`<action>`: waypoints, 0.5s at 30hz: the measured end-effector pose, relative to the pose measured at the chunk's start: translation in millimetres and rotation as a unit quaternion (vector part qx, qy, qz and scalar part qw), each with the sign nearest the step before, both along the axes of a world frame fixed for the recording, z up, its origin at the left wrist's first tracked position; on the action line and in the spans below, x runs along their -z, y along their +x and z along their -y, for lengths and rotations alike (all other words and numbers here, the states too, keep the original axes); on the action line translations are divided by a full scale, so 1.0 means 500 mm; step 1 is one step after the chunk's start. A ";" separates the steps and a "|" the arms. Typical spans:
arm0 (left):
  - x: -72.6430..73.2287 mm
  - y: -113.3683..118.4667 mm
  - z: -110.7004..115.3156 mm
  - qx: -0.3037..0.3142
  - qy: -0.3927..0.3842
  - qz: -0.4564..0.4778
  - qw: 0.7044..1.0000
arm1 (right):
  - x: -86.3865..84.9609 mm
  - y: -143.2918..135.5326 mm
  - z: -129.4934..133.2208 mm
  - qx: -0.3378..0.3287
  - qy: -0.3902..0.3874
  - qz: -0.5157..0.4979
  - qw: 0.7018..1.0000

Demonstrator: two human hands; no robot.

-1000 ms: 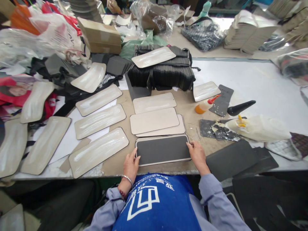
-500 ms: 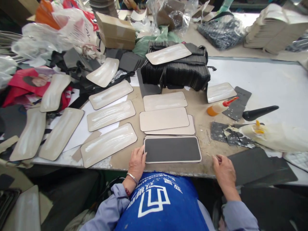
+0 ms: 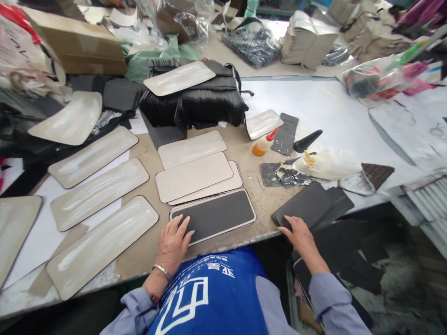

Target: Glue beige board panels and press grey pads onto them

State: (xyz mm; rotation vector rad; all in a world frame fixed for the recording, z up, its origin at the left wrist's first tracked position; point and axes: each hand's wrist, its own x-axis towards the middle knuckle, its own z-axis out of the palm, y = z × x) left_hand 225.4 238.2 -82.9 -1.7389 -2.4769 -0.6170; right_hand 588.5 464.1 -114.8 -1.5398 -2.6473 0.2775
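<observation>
My left hand (image 3: 172, 244) rests its spread fingertips on the left end of a dark grey rectangular panel (image 3: 220, 211). That panel lies inside the pale border of a beige rounded piece on a small stack near the table edge. At the right, my right hand (image 3: 300, 237) touches the near left corner of a dark grey sheet (image 3: 303, 202), thumb and fingers apart; more dark sheets lie under it. Beyond the stack are overlapping plain beige panels (image 3: 193, 177). On the left, several beige panels (image 3: 99, 186) carry whitish, glossy streaks.
A black bundle of strips (image 3: 195, 107) stands at the back with a beige panel on top. To the right are a red-tipped bottle (image 3: 261, 146), a black handle-like tool (image 3: 307, 141) and a white bag (image 3: 328, 164) with a yellow tip. A cardboard box (image 3: 80, 46) sits back left.
The view has turned to the right. My right hand has moved from the bare table edge onto the dark sheets, its fingers opening. My left fingers have spread onto the dark panel's end.
</observation>
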 end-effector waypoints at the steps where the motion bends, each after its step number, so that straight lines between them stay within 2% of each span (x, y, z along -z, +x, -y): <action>1: -0.008 0.008 -0.010 0.007 0.010 0.008 1.000 | -0.001 0.006 -0.001 -0.003 -0.004 -0.017 1.000; 6: -0.029 0.062 -0.072 0.076 0.030 0.087 0.993 | -0.023 0.008 -0.003 0.001 -0.019 -0.069 0.997; 10: -0.040 0.104 -0.113 0.135 -0.001 0.139 0.981 | -0.051 -0.017 0.001 0.023 -0.030 -0.064 0.997; 13: -0.057 0.127 -0.128 0.154 -0.050 0.164 0.973 | -0.052 -0.014 0.003 0.071 -0.020 -0.049 0.996; 15: -0.065 0.132 -0.132 0.145 -0.067 0.179 0.971 | -0.033 0.004 -0.004 0.139 -0.007 -0.035 0.990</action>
